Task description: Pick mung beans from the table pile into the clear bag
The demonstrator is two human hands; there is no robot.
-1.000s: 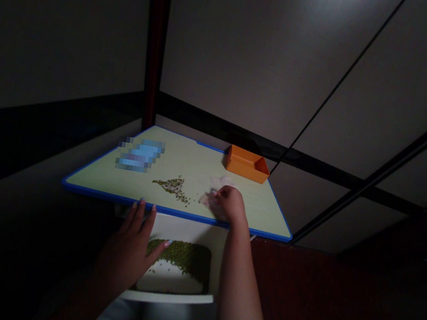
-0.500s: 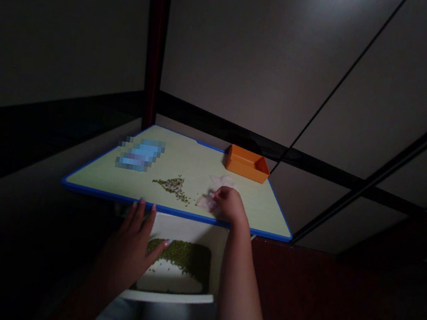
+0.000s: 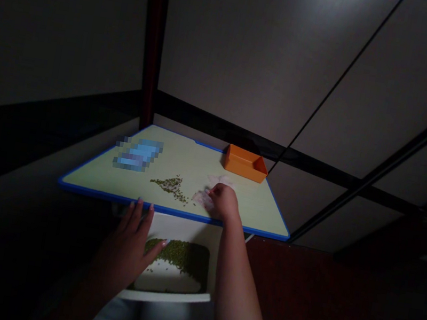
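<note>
My right hand (image 3: 224,202) is over the right half of the table, its fingers pinched together beside a pale pinkish-white patch (image 3: 202,198) of material. What the fingertips hold, if anything, is too small and dark to make out. A second pale patch (image 3: 220,179) lies just beyond the hand. To the left, small green beans (image 3: 172,184) are scattered in a loose heap with some paler bits among them. My left hand (image 3: 136,234) is open, fingers spread at the table's front edge and thumb over a white drawer (image 3: 171,299) that holds many green beans (image 3: 182,254).
An orange open box (image 3: 245,170) stands at the table's back right corner. A blurred-out light-blue item (image 3: 138,154) lies at the left. The pale table top (image 3: 182,150) has a blue rim, and wall panels rise behind it.
The right hand's pinched fingers have shifted slightly within the pale patch, whose outline looks a little different. The left hand stays in place. The whole view has moved slightly.
</note>
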